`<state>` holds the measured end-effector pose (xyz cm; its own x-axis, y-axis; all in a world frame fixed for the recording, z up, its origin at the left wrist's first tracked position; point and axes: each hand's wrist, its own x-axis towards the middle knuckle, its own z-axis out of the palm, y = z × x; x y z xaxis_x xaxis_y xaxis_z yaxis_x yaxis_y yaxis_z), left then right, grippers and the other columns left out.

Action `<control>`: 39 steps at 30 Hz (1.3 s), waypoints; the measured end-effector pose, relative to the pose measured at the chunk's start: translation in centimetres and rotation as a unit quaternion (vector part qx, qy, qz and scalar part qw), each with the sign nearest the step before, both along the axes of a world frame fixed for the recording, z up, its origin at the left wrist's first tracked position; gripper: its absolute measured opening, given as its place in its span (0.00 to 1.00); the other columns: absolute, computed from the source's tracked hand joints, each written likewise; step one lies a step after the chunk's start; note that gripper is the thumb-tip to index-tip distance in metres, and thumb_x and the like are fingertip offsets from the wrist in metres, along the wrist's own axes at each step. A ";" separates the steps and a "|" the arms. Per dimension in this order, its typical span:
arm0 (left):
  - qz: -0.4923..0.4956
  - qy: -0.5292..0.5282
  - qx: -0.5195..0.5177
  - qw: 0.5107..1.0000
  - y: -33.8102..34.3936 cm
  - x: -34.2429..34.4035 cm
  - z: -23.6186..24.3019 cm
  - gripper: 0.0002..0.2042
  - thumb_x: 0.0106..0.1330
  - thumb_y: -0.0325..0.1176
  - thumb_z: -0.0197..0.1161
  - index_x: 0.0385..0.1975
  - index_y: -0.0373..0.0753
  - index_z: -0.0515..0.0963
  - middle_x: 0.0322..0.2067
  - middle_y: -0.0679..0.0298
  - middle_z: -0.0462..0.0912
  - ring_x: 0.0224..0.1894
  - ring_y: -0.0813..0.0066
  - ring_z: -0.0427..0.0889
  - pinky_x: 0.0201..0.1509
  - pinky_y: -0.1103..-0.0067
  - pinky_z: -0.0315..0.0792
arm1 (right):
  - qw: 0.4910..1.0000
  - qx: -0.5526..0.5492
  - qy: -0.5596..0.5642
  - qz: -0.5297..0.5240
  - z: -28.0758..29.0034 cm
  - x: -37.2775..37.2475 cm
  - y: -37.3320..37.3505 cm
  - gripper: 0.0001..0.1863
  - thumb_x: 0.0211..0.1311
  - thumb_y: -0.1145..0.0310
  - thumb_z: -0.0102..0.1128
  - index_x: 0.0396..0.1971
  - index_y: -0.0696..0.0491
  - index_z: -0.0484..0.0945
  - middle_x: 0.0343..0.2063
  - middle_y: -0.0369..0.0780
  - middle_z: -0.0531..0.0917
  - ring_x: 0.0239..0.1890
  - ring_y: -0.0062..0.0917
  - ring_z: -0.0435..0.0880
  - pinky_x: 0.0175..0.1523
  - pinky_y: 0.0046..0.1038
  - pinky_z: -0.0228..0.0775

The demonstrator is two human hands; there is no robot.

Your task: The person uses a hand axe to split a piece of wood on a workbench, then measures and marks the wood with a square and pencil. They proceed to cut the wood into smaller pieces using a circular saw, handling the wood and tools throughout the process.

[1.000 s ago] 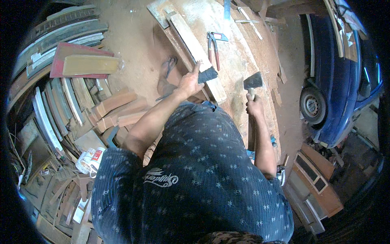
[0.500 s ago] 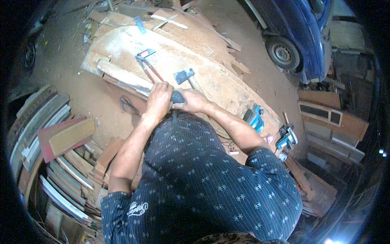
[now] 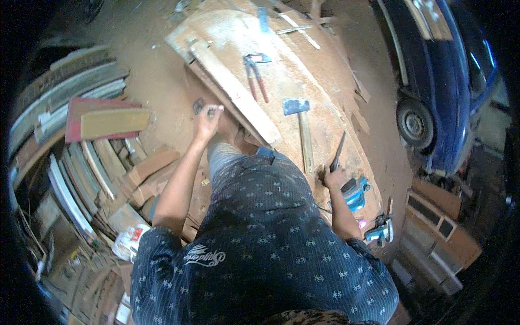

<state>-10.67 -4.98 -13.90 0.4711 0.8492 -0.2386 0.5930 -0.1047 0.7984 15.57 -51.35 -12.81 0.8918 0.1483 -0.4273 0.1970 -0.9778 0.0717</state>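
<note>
My left hand is raised beyond the left edge of the workbench, fingers curled in; whatever they may pinch is too small to name. A pale wooden plank lies along that edge, to the right of this hand. At the bench's right side, my right hand is closed round a dark tapering tool, its narrow end pointing away from me. Left of that hand lies a hatchet with a wooden handle. Red-handled pincers rest between plank and hatchet. A blue power tool sits by my right wrist.
A second power tool stands near the bench's right end. Stacked boards fill the left side, with a white bucket nearby. A blue car stands at the right. Wood offcuts lie along the bench's far edge.
My hands were together around a dark tool at the plank and are now apart. The right has carried a dark tool to the right; the left has moved off the plank. The view has turned.
</note>
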 end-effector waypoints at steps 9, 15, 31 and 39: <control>0.198 -0.071 -0.275 0.938 -1.8 8.2 -4.6 0.31 0.59 0.58 0.71 0.43 0.30 0.78 0.36 0.53 0.87 0.40 0.67 0.86 0.46 0.74 0.78 | 0.899 0.361 0.112 0.222 -7.1 4.3 31.1 0.28 0.61 0.52 0.67 0.50 0.62 0.78 0.37 0.54 0.86 0.41 0.43 0.87 0.49 0.38 0.77; 0.180 -0.080 -0.232 0.953 -3.0 7.2 -4.6 0.31 0.58 0.51 0.74 0.50 0.30 0.75 0.44 0.52 0.85 0.47 0.62 0.85 0.53 0.71 0.77 | 0.950 0.173 0.104 0.238 -8.0 0.1 42.4 0.35 0.54 0.48 0.69 0.50 0.64 0.74 0.43 0.59 0.83 0.49 0.48 0.84 0.54 0.42 0.76; 0.145 0.024 -0.265 0.953 8.3 12.9 -3.7 0.69 0.51 0.63 0.74 0.74 0.37 0.22 0.74 0.34 0.36 0.77 0.40 0.38 0.79 0.55 0.41 | 0.871 0.143 0.469 0.036 17.1 3.4 39.3 0.19 0.71 0.61 0.58 0.54 0.57 0.76 0.30 0.39 0.79 0.15 0.14 0.69 0.20 0.18 0.59; 0.196 0.006 -0.313 0.929 8.4 14.2 -1.6 0.69 0.51 0.60 0.76 0.75 0.50 0.20 0.74 0.34 0.26 0.75 0.26 0.35 0.76 0.45 0.43 | 0.837 -0.132 0.527 0.070 19.9 2.9 45.5 0.33 0.67 0.71 0.58 0.71 0.53 0.59 0.32 0.41 0.84 0.27 0.22 0.85 0.29 0.22 0.81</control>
